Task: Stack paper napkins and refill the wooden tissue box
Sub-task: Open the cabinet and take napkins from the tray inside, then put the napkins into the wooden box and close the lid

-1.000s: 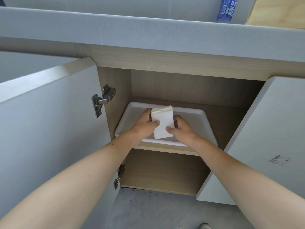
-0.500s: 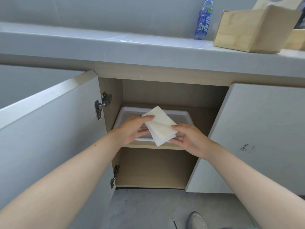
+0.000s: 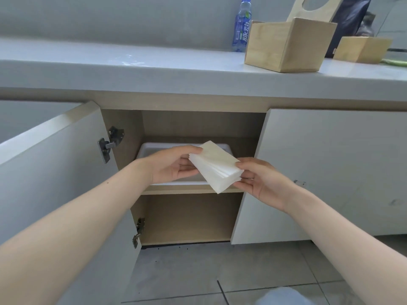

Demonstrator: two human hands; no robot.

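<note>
A white stack of paper napkins point(image 3: 217, 167) is held tilted in front of the open cupboard. My left hand point(image 3: 174, 164) grips its left end and my right hand point(image 3: 262, 180) grips its right end. Behind the napkins, a white tray point(image 3: 152, 148) rests on the cupboard's upper shelf. The wooden tissue box point(image 3: 288, 44) stands on the grey counter point(image 3: 154, 67) at the upper right, its lid point(image 3: 315, 6) with a round hole raised behind it.
The left cupboard door point(image 3: 50, 172) swings out toward me; the right door point(image 3: 330, 172) stands beside my right hand. A blue water bottle point(image 3: 242, 25) and a second wooden box point(image 3: 363, 49) are on the counter. Grey tiled floor lies below.
Both hands have lifted the napkin stack out of the tray and drawn it toward me and to the right. My view has risen, bringing the counter and the wooden box into sight.
</note>
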